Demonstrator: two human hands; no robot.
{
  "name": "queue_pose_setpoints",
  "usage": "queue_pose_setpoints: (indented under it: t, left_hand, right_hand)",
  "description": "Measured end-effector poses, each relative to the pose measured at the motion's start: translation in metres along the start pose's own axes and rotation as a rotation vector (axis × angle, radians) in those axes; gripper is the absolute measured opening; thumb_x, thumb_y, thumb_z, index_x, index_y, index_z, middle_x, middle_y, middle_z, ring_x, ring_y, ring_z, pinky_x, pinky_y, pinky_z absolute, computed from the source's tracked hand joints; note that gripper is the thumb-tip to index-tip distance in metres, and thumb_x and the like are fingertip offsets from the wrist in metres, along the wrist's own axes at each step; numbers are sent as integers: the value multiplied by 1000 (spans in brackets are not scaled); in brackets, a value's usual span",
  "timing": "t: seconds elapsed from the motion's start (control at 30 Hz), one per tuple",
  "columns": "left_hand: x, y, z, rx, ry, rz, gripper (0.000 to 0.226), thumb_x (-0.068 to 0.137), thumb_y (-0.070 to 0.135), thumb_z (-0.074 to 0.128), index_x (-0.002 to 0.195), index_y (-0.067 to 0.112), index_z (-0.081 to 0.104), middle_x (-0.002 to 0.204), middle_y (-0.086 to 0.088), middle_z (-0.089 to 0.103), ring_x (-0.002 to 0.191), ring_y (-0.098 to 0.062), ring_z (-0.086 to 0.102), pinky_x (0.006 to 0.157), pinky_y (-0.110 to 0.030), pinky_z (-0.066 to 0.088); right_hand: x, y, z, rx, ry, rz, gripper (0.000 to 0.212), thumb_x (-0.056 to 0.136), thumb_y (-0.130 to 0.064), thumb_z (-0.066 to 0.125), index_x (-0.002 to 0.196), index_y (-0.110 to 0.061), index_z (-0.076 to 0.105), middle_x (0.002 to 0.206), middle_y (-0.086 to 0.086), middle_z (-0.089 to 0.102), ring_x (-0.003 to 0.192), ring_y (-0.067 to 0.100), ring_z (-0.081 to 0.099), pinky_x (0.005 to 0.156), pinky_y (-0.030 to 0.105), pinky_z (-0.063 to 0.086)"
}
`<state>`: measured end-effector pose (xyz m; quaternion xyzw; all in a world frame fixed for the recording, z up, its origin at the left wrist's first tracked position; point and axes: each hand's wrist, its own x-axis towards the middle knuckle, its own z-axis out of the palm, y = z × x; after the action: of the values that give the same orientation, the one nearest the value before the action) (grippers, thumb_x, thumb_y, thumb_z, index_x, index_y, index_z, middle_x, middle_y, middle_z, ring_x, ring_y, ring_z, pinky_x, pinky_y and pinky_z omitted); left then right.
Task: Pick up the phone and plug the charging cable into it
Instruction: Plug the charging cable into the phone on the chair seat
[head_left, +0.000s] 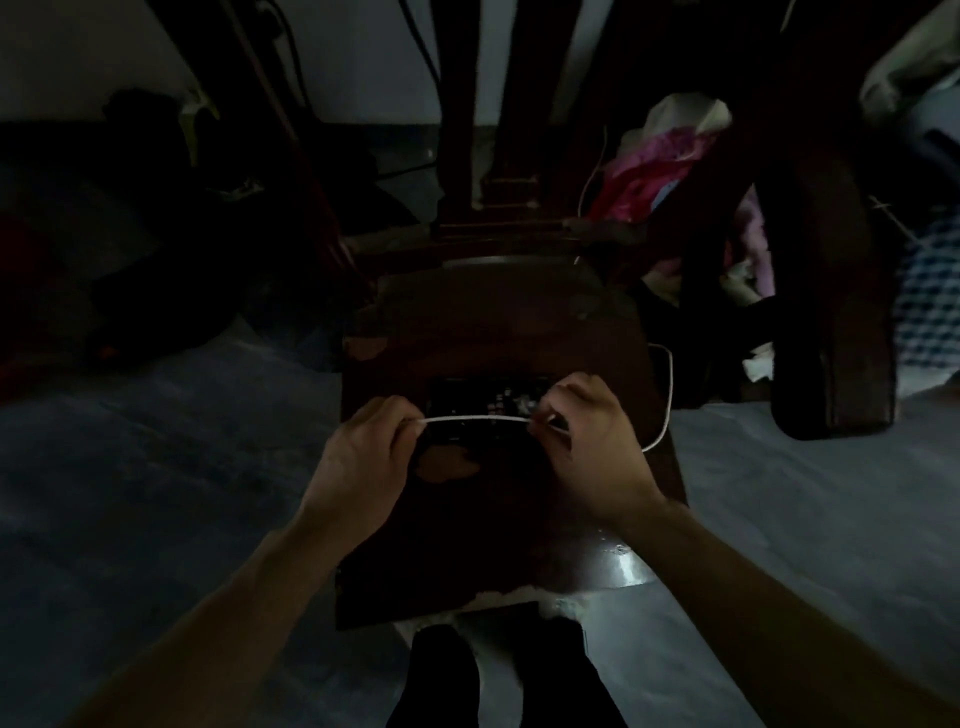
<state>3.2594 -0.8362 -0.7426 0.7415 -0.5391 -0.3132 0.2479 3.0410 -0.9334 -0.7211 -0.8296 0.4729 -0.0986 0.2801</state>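
Both hands, left hand (363, 457) and right hand (592, 441), are pinching the white charging cable (475, 419) taut above the dark phone (483, 405); no writing is showing legibly

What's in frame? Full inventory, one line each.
phone: 1, black, flat on the wooden seat, between the hands
charging cable: 1, white, stretched across the phone between both hands, looping off to the right
wooden seat: 1, dark brown with worn patches, centre
floor: grey, both sides of the seat
clothes pile: 1, pink and white, upper right
checked cloth: 1, blue and white, right edge
dark cords: count unclear, on the wall, top
left hand: 1, grip pinching the cable
right hand: 1, grip pinching the cable
feet: 2, dark, bottom centre
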Motion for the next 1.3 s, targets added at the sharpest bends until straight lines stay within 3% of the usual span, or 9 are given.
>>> queue_pose_setpoints:
  t: [0.27,0.4,0.6,0.67,0.8,1.03,1.13,1.23,1.3]
  left_hand:
    - [18,66,37,-77,-121,74,14,94,15,58,102,12,69,96,-2,58,82,-11,58,69,-14,42]
    - [22,95,58,-152,-89,59,14,89,15,65,101,13,74,94,3,63,82,-3,60,69,-4,40]
    - [29,106,80,-306,-59,-117,8,84,20,72,91,24,75,74,14,69,71,2,66,64,-13,48]
    - [32,106,84,-386,-46,-210,11,81,19,76,82,28,69,68,8,70,61,-6,67,58,-24,53]
    - [38,107,91,-502,-88,-306,18,81,13,75,73,27,68,67,0,72,61,-17,70,54,-25,53]
    - [46,105,104,-767,-104,-417,6,86,7,69,90,11,65,73,-9,74,67,-26,73,57,-27,56]
    - [50,101,106,-677,-110,-389,9,86,14,70,93,16,64,75,-4,74,70,-21,73,60,-30,55]
    - [54,94,103,-323,-89,-231,11,85,28,70,93,29,63,83,10,70,79,-1,66,61,-14,51]
    - [55,88,99,-42,-102,-70,21,83,33,71,102,30,60,95,17,62,90,0,58,68,-11,46]
  right_hand:
    - [-26,59,-44,-24,83,153,7,81,-9,68,83,-11,62,90,7,58,78,25,59,66,39,51]
    - [-31,81,-54,-5,47,199,16,81,-13,68,96,-17,65,99,5,63,88,23,62,75,39,54]
    - [-18,73,-44,100,-56,36,35,83,-22,70,117,-19,63,113,3,65,104,19,60,91,34,50]
    - [-13,69,-41,166,-94,-30,34,83,-19,71,116,-17,63,111,3,65,102,16,60,89,30,49]
    - [-6,65,-37,260,-154,-114,28,84,-14,70,111,-15,66,103,2,64,89,12,62,80,30,52]
    - [-5,81,-33,287,-73,-135,8,88,-11,66,94,-9,71,91,5,65,82,14,63,74,34,51]
    - [-4,92,-29,274,-48,-106,7,89,-13,65,93,-10,70,91,4,64,80,12,62,72,31,51]
    - [-2,105,-24,233,-32,-66,8,88,-12,67,94,-13,71,95,-1,63,81,7,60,74,26,53]
    - [-2,112,-21,203,-28,-28,10,86,-12,69,94,-16,72,99,-5,60,86,5,58,78,23,52]
